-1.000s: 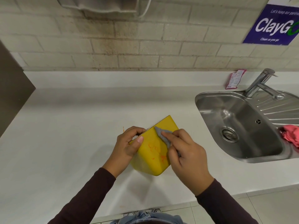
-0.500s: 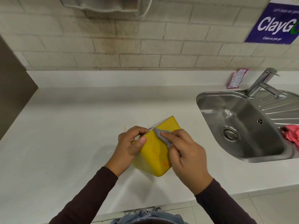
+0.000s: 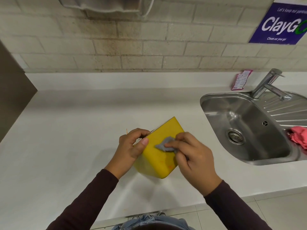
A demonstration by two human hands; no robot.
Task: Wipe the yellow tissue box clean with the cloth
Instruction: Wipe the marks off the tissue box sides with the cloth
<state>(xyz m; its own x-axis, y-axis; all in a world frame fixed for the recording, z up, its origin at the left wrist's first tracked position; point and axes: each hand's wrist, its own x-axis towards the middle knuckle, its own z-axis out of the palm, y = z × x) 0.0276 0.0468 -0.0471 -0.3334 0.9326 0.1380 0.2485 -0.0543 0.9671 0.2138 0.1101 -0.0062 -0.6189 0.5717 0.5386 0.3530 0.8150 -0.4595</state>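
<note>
The yellow tissue box [image 3: 157, 161] is tilted up off the white counter [image 3: 66, 155], one flat face turned toward me. A few orange marks show near its lower right corner. My left hand [image 3: 131, 147] grips the box's left edge, thumb on the face. My right hand [image 3: 193, 157] presses a small grey cloth [image 3: 164, 145] flat against the middle of that face, fingers closed on it. The far side of the box is hidden.
A steel sink [image 3: 245, 128] with a tap [image 3: 269, 83] lies to the right, a pink rag [image 3: 299, 136] on its drainer. A pink sachet [image 3: 240, 79] leans on the backsplash. A dark cabinet side [image 3: 13, 97] stands at left. The counter's front edge runs below my forearms.
My right hand has slid the grey cloth from the box's upper edge down and left to the middle of the face. The left hand keeps its hold.
</note>
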